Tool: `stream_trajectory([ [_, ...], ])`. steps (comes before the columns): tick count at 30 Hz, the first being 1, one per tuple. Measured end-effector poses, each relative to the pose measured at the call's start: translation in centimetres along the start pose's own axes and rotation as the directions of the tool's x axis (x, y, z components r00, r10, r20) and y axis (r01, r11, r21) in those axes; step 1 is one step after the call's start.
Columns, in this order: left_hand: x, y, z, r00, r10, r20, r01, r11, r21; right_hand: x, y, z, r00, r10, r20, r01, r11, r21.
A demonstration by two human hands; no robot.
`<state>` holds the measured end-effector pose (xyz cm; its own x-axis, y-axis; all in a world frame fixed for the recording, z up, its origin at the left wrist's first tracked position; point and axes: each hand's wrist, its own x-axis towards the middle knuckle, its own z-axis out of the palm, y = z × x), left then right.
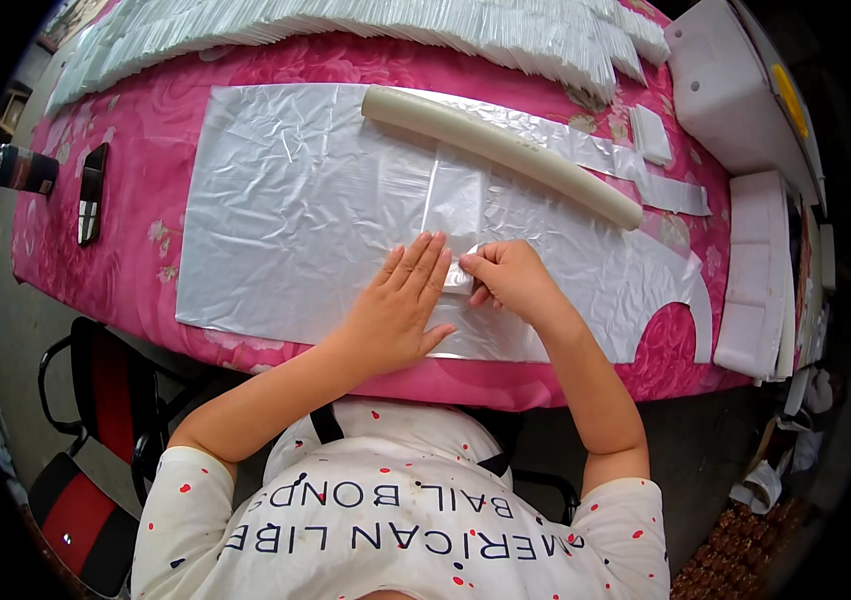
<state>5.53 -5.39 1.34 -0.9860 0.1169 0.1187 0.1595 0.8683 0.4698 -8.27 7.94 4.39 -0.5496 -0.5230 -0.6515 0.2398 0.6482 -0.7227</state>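
A white plastic sheet (276, 200), creased and shiny, lies spread over the pink flowered tablecloth (146, 160). My left hand (401, 305) rests flat on it, fingers straight and close together. Just to its right, my right hand (511, 280) pinches the edge of a small folded piece of clear plastic film (456, 275) between thumb and forefinger. A narrow strip of film runs away from this piece toward the far side. Across the sheet's far right part lies a long pale tube (501, 150), slanting down to the right.
Rows of stacked white folded packets (346, 22) line the far edge. White foam boxes (736, 90) stand at the right, with a small white stack (651, 135) nearby. A phone (93, 195) and a dark cylinder (26, 168) lie left. Black-and-red chairs (111, 390) stand lower left.
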Motion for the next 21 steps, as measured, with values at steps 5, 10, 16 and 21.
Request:
stream_trajectory([
  [5,0.3,0.2,0.6,0.999,-0.037,0.039,0.035,0.998,0.055,-0.3,0.1,0.3,1.0,-0.006,-0.023,0.005,0.998,-0.064],
  [10,0.8,-0.5,-0.1,1.0,-0.002,0.02,0.0,0.996,0.086,-2.0,0.7,2.3,0.707,-0.655,-0.266,0.306,0.623,-0.719],
  [16,2.2,-1.1,-1.4,0.995,0.079,-0.064,-0.076,0.996,0.043,0.1,1.9,-0.4,0.496,-0.844,0.205,0.585,0.15,-0.797],
  [21,2.9,-1.6,-1.3,0.985,0.152,-0.075,-0.135,0.971,0.196,1.1,2.4,-1.6,0.53,-0.82,0.214,0.66,0.241,-0.711],
])
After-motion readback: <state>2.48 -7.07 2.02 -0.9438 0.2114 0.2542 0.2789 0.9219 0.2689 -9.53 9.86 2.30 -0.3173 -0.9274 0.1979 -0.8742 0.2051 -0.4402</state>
